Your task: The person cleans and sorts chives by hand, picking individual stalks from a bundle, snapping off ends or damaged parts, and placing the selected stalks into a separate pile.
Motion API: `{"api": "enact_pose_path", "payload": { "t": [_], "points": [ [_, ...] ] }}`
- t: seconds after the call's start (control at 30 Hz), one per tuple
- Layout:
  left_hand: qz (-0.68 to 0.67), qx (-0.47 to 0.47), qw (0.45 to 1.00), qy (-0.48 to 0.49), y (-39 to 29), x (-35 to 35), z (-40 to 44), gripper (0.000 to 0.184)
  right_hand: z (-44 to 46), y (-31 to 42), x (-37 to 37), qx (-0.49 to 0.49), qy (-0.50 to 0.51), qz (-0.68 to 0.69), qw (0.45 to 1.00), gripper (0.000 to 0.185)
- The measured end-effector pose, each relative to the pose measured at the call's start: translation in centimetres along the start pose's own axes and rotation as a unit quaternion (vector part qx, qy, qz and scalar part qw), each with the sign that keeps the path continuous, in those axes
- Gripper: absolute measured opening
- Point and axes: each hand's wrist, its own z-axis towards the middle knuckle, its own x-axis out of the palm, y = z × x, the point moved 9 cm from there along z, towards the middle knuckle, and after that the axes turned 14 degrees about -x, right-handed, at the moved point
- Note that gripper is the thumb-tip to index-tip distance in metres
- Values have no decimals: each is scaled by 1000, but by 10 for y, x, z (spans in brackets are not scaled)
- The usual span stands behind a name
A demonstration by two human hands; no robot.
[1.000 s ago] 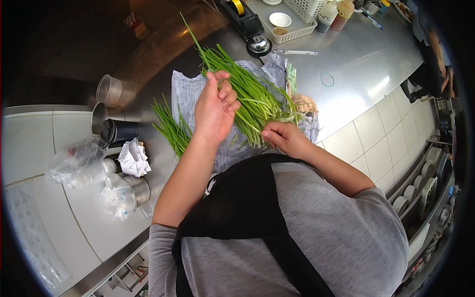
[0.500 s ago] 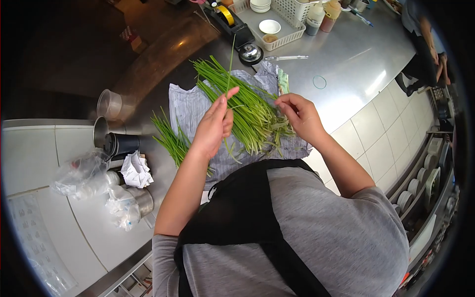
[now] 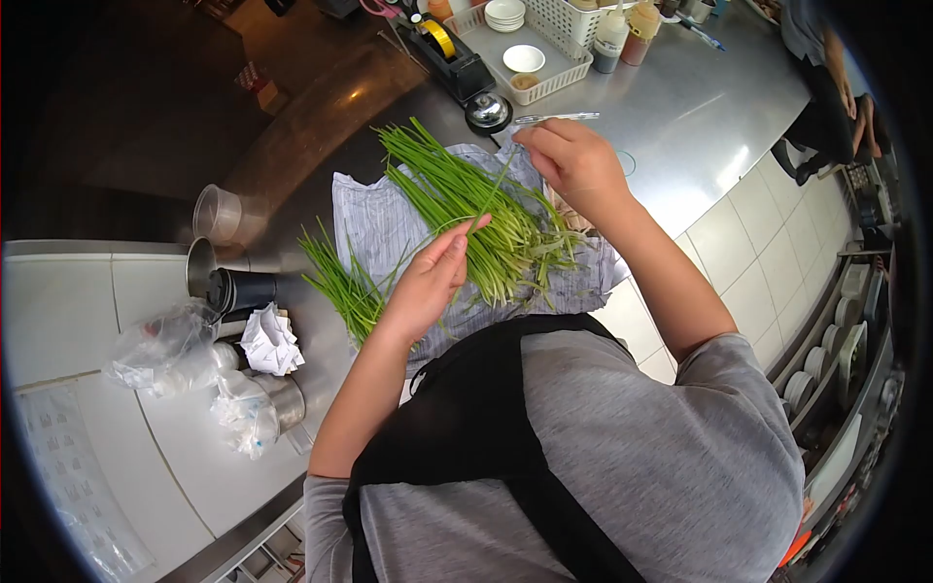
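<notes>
A large bunch of long green stalks (image 3: 462, 199) lies on a wrinkled grey cloth (image 3: 364, 209) on the steel counter. To its left rests a smaller green bunch (image 3: 342, 287). My left hand (image 3: 434, 277) is closed on a green stalk, thumb against the fingers, over the left side of the large bunch. My right hand (image 3: 573, 165) is raised above the cloth's upper right corner, its fingertips pinched at the far end of a thin green strand that runs between both hands. Pale, ragged ends of the bunch point toward the lower right.
A tape dispenser (image 3: 449, 58), a bell (image 3: 488, 113), a pen (image 3: 559, 118) and a white basket (image 3: 554, 83) stand at the back. Sauce bottles (image 3: 640, 34) are beside them. Cups and plastic bags (image 3: 165, 350) sit left. A person (image 3: 826, 87) stands at upper right.
My right hand has moved from the bunch's pale ends up and away to the back. My left hand has lowered slightly, and the stalk in it has tilted from upright toward the right.
</notes>
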Motion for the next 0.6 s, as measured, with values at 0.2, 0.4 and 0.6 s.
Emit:
{"api": "enact_pose_path", "payload": {
  "t": [0.2,0.4,0.6],
  "points": [
    [-157,-29,985,-69,13,-60,-47,37,-39,-15,25,286,-43,285,914,21],
    [-178,-68,938,-291,86,-169,-70,40,-58,34,94,145,119,212,959,16],
    [50,-84,884,-457,134,-204,-71,50,-36,60,154,-20,174,35,984,12]
  ]
}}
